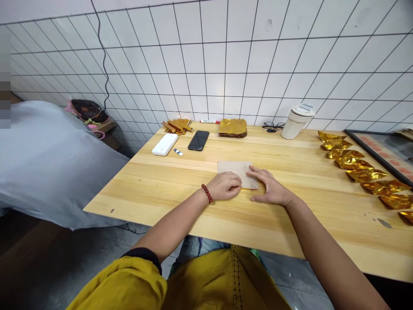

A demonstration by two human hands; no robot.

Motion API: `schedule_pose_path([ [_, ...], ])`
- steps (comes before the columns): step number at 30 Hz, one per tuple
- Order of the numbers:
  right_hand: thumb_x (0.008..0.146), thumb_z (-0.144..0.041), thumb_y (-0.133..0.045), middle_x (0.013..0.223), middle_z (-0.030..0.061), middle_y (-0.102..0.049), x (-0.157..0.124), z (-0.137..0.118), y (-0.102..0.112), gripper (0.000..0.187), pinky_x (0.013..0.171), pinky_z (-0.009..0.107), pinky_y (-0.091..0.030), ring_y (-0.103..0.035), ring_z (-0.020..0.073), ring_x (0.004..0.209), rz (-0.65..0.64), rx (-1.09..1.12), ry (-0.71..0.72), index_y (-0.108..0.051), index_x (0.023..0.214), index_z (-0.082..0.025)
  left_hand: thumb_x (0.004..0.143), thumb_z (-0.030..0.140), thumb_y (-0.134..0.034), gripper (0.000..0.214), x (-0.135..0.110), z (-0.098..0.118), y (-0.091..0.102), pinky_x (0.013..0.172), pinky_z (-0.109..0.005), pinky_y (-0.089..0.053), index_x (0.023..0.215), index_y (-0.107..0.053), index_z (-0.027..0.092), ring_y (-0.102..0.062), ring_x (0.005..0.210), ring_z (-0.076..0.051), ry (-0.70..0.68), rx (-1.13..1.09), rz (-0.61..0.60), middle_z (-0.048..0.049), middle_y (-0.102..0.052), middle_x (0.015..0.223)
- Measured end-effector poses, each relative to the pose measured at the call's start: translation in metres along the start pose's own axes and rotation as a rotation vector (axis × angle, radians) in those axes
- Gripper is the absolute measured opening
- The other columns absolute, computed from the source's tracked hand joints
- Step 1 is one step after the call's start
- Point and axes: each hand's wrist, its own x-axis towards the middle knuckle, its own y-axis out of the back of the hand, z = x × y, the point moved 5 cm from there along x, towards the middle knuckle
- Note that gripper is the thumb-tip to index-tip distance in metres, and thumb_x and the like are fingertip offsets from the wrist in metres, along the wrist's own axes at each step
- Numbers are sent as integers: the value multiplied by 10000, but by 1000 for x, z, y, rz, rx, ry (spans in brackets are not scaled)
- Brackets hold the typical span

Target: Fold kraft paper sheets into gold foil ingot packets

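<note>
A pale sheet of paper (237,167) lies flat on the wooden table in front of me, with a thin gold strip showing along its near edge. My left hand (226,186), with a red bead bracelet (207,193) at the wrist, rests on the sheet's near left part. Its fingers are curled together at the gold edge; the fingertips are partly hidden. My right hand (271,188) is at the sheet's right side, thumb and fingers spread apart. Its forefinger reaches the upper right corner, while the thumb sits on the table below the sheet.
Along the back are gold strips (177,125), a red-and-white marker (209,122), a gold paper stack (232,128), glasses (273,126) and a white cup (297,122). A white power bank (164,144) and phone (198,141) lie left. Folded gold pieces (368,175) line the right, near a black frame (377,155).
</note>
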Motion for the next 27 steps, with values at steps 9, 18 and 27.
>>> schedule_pose_path([
  [9,873,-468,-591,1334,86,-595,4,8,-1,263,1109,534,-315,-508,285,1279,95,106,-14,-737,941,-259,898,392,-539,258,-2,-7,8,820,-294,-502,910,-706,196,-657,887,-172,110,-12,106,-59,-722,920],
  [18,817,-494,-647,1196,90,-672,4,9,3,267,1044,494,-424,-586,278,1163,200,230,-24,-715,773,-240,737,301,-669,163,-3,-14,10,827,-321,-505,854,-707,195,-640,879,-199,109,16,71,-56,-701,898],
  [27,804,-575,-627,822,39,-706,1,38,1,403,804,405,-550,-665,224,788,384,403,-280,-676,954,-204,777,253,-619,288,-9,-46,10,845,-312,-543,1043,-709,189,-683,930,-192,417,-363,239,-40,-732,1035],
])
